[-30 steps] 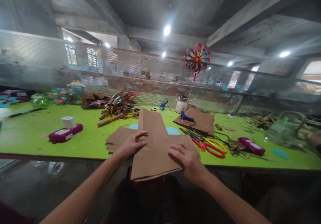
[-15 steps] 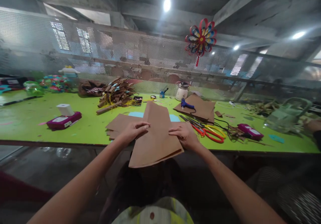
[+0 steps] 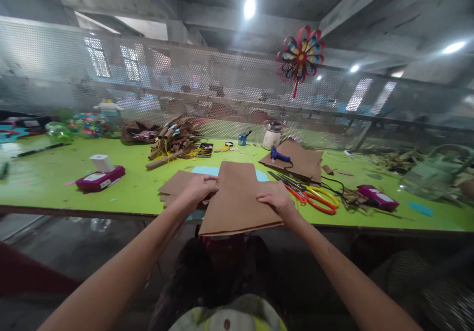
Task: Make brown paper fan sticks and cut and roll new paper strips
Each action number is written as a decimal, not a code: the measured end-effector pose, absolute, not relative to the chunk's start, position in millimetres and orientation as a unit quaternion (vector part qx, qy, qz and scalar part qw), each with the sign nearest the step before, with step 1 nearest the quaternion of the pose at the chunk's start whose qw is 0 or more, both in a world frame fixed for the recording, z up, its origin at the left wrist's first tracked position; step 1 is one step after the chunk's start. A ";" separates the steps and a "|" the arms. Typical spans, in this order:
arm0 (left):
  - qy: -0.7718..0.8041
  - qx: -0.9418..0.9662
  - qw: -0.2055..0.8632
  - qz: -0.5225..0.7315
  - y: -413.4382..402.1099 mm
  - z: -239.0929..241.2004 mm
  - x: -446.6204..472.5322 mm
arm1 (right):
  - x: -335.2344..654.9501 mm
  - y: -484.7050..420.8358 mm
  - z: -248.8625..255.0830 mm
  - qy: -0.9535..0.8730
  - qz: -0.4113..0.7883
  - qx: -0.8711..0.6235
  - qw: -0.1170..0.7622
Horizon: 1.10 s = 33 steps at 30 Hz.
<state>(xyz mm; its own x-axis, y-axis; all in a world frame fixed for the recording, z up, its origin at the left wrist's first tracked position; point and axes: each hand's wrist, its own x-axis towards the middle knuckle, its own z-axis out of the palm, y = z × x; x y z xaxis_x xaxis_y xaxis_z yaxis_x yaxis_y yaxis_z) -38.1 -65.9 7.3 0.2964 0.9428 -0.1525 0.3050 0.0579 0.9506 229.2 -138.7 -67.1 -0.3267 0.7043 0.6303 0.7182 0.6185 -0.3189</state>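
Observation:
A folded sheet of brown kraft paper (image 3: 239, 197) lies in front of me at the table's near edge, its lower end jutting out past the edge. My left hand (image 3: 202, 188) holds the paper's left side, fingertips on its margin. On the right side, my right hand (image 3: 276, 200) grips the paper with fingers curled over the top; its thumb side is partly hidden. More brown paper sheets (image 3: 176, 183) lie under and beside my left hand. A light blue sheet (image 3: 205, 170) shows behind the held paper.
Right of my right hand lie scissors with red and yellow handles (image 3: 314, 200). A blue glue gun (image 3: 279, 156) rests on stacked brown sheets (image 3: 301, 155). Purple boxes (image 3: 99, 178) stand on the green table (image 3: 137, 192), and a bundle of brown paper rolls (image 3: 174, 141) lies behind.
The paper's near end has lifted and flattened, and the gap at its right corner has narrowed. Both hands keep hold of its sides. The view has shifted slightly left.

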 end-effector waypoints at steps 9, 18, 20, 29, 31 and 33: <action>0.430 0.821 0.300 0.225 -52.6 6.9 -53.0 | 229.0 -139.1 -70.3 -0.809 0.022 -0.445 0.383; 0.264 0.940 0.088 0.199 -45.2 -14.3 -77.0 | 228.5 -135.4 -72.8 -0.809 0.038 -0.428 0.402; 0.217 0.947 0.066 0.227 -43.4 -24.0 -76.1 | 228.5 -133.2 -76.0 -0.811 0.033 -0.421 0.405; 0.187 0.951 0.004 0.247 -49.8 -35.2 -75.4 | 226.9 -131.4 -80.8 -0.801 0.065 -0.426 0.416; 0.187 0.951 0.001 0.248 -54.0 -32.4 -74.5 | 226.5 -132.8 -78.9 -0.798 0.073 -0.428 0.418; 0.174 0.951 0.001 0.256 -56.6 -29.3 -73.5 | 226.2 -134.5 -76.5 -0.798 0.074 -0.428 0.418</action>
<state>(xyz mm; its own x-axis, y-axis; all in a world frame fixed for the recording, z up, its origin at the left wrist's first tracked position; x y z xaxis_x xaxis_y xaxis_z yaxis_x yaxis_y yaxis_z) -73.5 -56.6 -29.3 0.8089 0.3304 0.4863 0.3297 -0.9398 0.0901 226.2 -134.5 -76.5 -0.2845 0.7445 0.6039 0.6215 0.6229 -0.4751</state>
